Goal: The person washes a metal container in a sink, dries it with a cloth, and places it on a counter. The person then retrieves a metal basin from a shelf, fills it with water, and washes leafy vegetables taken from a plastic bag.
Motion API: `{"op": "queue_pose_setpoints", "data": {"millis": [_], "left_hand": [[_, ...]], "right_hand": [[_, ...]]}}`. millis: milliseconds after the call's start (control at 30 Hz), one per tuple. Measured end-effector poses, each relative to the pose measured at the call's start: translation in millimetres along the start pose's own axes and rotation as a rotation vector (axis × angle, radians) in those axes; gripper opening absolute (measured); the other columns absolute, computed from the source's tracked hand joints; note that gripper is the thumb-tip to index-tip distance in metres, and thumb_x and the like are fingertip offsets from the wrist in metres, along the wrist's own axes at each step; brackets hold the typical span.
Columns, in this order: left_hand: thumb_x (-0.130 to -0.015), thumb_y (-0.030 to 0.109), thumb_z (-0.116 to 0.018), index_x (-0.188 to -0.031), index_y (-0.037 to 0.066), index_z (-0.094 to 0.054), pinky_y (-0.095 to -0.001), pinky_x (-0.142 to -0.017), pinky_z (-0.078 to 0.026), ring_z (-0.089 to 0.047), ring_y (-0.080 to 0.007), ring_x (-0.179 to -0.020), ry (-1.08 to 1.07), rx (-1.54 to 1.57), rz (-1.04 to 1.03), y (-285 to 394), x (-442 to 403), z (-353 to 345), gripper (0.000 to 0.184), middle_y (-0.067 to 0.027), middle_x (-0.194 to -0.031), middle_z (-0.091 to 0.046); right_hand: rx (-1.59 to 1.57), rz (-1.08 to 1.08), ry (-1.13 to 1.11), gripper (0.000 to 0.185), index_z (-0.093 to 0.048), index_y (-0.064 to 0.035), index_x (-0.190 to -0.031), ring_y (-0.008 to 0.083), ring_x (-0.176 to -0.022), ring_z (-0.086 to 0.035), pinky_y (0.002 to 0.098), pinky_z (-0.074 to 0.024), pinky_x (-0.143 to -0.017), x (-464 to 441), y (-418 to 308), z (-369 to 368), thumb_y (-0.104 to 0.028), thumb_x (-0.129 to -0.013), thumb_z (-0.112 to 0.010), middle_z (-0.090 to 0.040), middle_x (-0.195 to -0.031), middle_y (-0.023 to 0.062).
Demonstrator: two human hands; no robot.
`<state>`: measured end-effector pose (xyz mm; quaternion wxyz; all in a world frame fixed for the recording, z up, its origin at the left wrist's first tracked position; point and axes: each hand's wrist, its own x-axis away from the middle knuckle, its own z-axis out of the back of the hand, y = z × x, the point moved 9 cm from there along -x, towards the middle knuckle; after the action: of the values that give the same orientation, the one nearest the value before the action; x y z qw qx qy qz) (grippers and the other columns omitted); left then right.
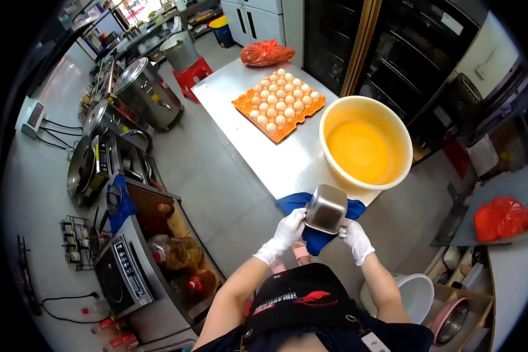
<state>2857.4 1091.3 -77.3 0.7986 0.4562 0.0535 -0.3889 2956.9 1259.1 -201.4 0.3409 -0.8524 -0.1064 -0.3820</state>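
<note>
Both of my hands wear white gloves and hold a small stainless steel pan [327, 209] between them. My left hand [290, 229] grips its left side, and my right hand [356, 239] is closed on its lower right corner. The pan is tilted, and its inside is hidden from me. Behind and below it, a blue cloth [320, 240] hangs over the near end of the metal table [255, 158]. Just beyond stands a large white tub [409, 154] with yellow-orange liquid [361, 151], probably beaten egg. Farther along sits an orange tray [300, 122] full of eggs [280, 100].
A red plastic bag [267, 53] lies at the table's far end. Left are a counter with an induction cooker [123, 276], oil bottles [173, 252] and tall steel pots [146, 94]. At lower right stand a white bucket [418, 293] and shelves; dark glass-door cabinets [413, 47] line the back.
</note>
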Motion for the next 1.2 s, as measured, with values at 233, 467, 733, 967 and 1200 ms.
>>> {"op": "queue_pose_setpoints", "data": {"millis": [233,467,733,967,1200], "left_hand": [[-0.072,-0.005,-0.053,-0.087,0.0,-0.054,-0.0346,-0.077,-0.049,-0.059,-0.0315,-0.089,0.0,-0.046,0.039,-45,-16,-21,0.016,-0.015,-0.103,-0.06],[-0.071,-0.001,-0.056,-0.087,0.002,-0.057,-0.0379,-0.081,-0.047,-0.057,-0.0309,-0.094,0.073,-0.202,0.035,-46,-48,2,0.017,-0.0128,-0.1,-0.06],[-0.071,0.006,-0.058,-0.09,0.004,-0.059,-0.0373,-0.083,-0.044,-0.054,-0.0291,-0.094,-0.033,-0.232,0.138,-59,-38,-5,0.019,-0.0109,-0.095,-0.058],[-0.069,0.007,-0.061,-0.092,0.006,-0.059,-0.0379,-0.082,-0.044,-0.056,-0.0252,-0.091,0.067,-0.357,0.039,-28,-29,22,0.023,-0.0084,-0.093,-0.059],[-0.068,0.01,-0.063,-0.098,0.006,-0.058,-0.0392,-0.087,-0.04,-0.055,-0.0237,-0.093,0.05,-0.388,0.043,-22,-14,17,0.031,-0.0088,-0.097,-0.058]], "right_hand": [[0.165,0.104,0.034,0.012,-0.058,-0.0059,-0.077,0.0074,-0.039,-0.033,0.0219,-0.0226,-0.037,-47,-33,-10,-0.007,-0.082,-0.048,-0.05,-0.057,0.001],[0.206,0.082,0.042,0.012,-0.059,0.0002,-0.078,0.0088,-0.04,-0.034,0.0232,-0.0227,-0.037,-66,-59,-24,-0.004,-0.081,-0.047,-0.048,-0.057,0.0032],[0.273,0.083,0.08,0.012,-0.056,0.0,-0.074,0.01,-0.04,-0.035,0.024,-0.0243,-0.037,-67,-57,-25,-0.004,-0.081,-0.048,-0.047,-0.057,0.0042],[0.363,0.278,0.11,0.019,-0.051,-0.0089,-0.067,0.0091,-0.036,-0.029,0.0252,-0.0194,-0.034,-22,-81,-63,-0.007,-0.084,-0.044,-0.04,-0.052,-0.001],[0.383,0.209,0.124,0.019,-0.05,-0.0071,-0.069,0.0095,-0.035,-0.029,0.0252,-0.0192,-0.033,-25,-70,-51,-0.005,-0.086,-0.041,-0.04,-0.052,0.0006]]}}
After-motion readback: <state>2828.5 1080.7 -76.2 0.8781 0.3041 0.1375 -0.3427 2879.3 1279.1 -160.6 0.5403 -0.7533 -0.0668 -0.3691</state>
